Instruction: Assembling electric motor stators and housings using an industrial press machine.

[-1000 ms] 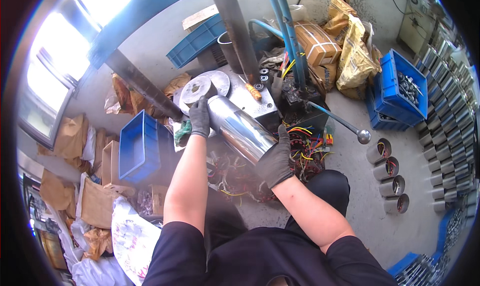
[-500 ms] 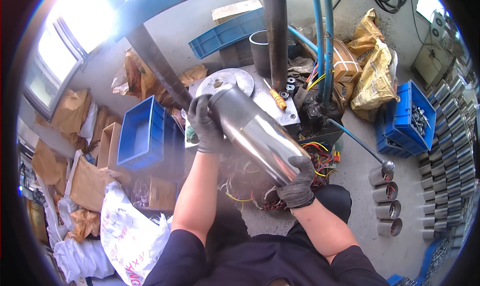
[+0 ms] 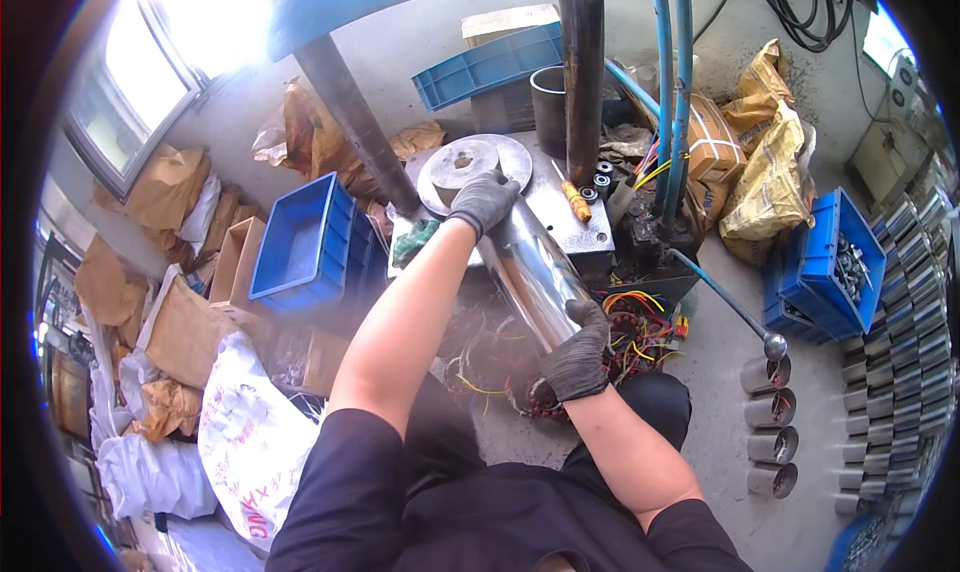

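Currently, two gloved hands keep one steel tube between them, and this tube lies at the middle of the clock, slanting from eleven to five. Nearest to the body, at five, the right hand is closed around the lower end of the tube, with its thumb on the upper side. At eleven, the left hand is curled over the upper end and holds it there; its thumb is hidden from view. Below the tube, a tangle of coloured wires spreads from seven to four. Just behind the hands stands a metal table, and I cannot tell if the tube touches it. On this table, a green cloth lies near nine, a thick ring rests on a round plate between eleven and twelve, and a screwdriver with an orange handle lies at one, just beside some small dark rings. Farther away, a blue box stands at nine, a white sack at eight, and four short tubes lie in a row on the floor at four. Beyond them, shiny tubes are piled between three and four. Farther back, yellowish sacks stand at two, and a blue tray leans close to twelve.
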Motion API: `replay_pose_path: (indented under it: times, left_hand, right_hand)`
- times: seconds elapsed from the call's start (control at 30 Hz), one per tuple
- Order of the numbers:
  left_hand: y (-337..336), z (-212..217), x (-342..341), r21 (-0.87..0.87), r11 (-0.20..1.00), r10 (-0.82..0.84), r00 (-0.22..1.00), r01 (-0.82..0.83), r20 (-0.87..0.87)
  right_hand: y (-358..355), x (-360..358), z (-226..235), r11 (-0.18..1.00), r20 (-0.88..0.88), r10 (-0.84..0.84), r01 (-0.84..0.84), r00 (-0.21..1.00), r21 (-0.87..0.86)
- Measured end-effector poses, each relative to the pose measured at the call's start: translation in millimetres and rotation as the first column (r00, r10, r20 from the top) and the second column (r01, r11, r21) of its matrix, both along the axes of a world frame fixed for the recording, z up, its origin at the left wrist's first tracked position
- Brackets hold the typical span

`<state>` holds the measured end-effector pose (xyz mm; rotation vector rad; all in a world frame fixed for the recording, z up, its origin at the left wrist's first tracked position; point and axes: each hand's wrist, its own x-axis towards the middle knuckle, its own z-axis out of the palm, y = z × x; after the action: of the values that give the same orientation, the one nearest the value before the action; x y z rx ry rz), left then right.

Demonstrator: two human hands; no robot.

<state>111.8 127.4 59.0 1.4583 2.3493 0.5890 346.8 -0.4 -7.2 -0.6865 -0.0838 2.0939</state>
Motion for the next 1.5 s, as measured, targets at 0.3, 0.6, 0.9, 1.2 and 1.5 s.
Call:
replay_pose_path:
  times: [0.3, 0.6, 0.9, 1.2, 1.5]
  left_hand:
    - [33.4, -30.3, -28.0, -0.015, 1.000, -0.027, 0.954, 0.024, -0.297]
    - [21.9, 4.3, -7.9, -0.041, 0.984, 0.165, 0.967, -0.176, -0.197]
    - [29.3, -6.1, -10.3, -0.044, 0.969, 0.233, 0.956, -0.244, -0.178]
    - [60.4, -23.9, -14.7, -0.187, 0.981, -0.149, 0.799, 0.046, -0.583]
    - [43.6, -17.4, -29.4, -0.001, 0.995, -0.082, 0.818, 0.099, -0.569]
  right_hand:
    - [7.6, 6.5, -14.2, 0.990, -0.221, 0.108, -0.125, 0.969, -0.063]
    - [-38.5, 80.3, 16.5, 0.990, -0.050, 0.098, -0.092, 0.994, 0.102]
    - [51.8, 275.0, 20.3, 0.938, 0.743, 0.265, -0.343, 0.615, -0.051]
    - [28.3, 509.1, -294.2, 0.557, 0.984, -0.169, -0.819, 0.050, 0.137]
    - [-107.0, 476.7, -361.8, 0.656, 0.746, 0.215, -0.472, -0.631, -0.588]
